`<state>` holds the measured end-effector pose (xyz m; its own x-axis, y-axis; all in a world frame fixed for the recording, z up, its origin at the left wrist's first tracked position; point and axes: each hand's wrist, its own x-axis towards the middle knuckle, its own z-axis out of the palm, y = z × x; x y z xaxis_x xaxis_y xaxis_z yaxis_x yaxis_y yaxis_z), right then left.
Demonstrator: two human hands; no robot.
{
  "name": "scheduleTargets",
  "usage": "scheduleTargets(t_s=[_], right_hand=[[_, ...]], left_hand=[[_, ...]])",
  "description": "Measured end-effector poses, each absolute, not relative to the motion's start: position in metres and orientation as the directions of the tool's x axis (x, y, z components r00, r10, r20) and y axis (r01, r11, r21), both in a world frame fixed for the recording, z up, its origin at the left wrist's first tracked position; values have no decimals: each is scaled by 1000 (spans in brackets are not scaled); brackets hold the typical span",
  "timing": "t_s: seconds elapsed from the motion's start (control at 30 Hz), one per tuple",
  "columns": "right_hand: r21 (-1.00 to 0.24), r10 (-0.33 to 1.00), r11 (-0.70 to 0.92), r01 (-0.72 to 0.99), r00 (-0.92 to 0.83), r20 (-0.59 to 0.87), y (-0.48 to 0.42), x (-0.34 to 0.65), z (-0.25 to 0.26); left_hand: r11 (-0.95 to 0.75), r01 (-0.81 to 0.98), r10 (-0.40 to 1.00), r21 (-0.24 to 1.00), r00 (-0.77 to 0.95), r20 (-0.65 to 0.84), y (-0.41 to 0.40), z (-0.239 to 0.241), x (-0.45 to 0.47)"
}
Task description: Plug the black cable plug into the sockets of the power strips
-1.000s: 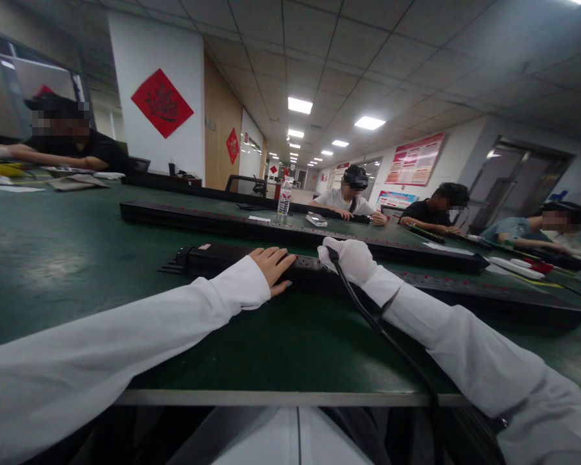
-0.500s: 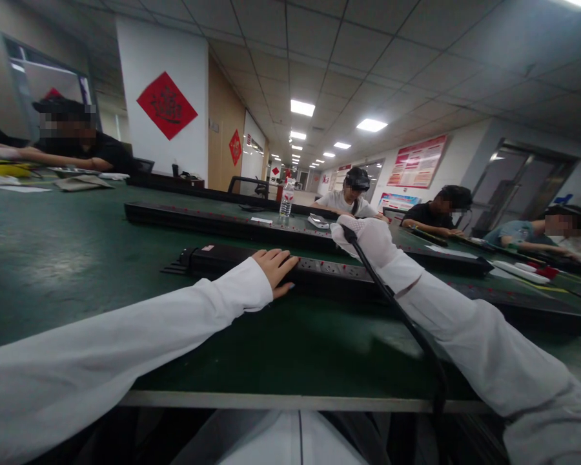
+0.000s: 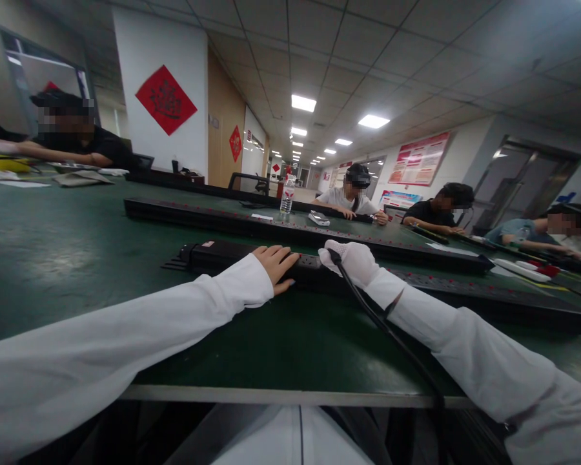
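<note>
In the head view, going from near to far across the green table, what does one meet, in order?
Table edge, nearest black power strip with the left hand on it, second long power strip, water bottle, seated person in a white shirt.

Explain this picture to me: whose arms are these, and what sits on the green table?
The camera sits on a person's head, so both white sleeves are that person's own arms. The bare left hand rests flat on a long black power strip lying on the green table. The gloved right hand grips the end of a black cable at that strip; the cable trails back off the table edge. Behind are more strips and a water bottle, near other people at work.
</note>
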<state>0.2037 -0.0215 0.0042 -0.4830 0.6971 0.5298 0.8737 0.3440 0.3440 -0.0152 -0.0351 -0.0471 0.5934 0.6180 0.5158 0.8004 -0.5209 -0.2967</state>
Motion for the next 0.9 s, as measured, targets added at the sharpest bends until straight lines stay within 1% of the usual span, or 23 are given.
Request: scheduleTargets(t_s=[0.13,0.33,0.5,0.63,0.9], right_hand=[[374,700,339,863,-497,513,-24,203,6],[359,706,350,865,-495,506,-27,205,4],[387,707,333,860,-499,501,-27,208,2],[379,694,324,867,-490,527,-27,207,0],[367,673,304,879,-471,570,-27,208,-4]], left_hand=[[-514,802,626,-305,594,506,-35,-46,-15],[-517,798,608,-310,597,523,-40,-44,-14],[-510,806,618,-302,587,523,-38,-45,-14],[-512,803,633,-306,593,497,-32,-47,-14],[-516,800,631,-306,596,496,-30,-49,-15]])
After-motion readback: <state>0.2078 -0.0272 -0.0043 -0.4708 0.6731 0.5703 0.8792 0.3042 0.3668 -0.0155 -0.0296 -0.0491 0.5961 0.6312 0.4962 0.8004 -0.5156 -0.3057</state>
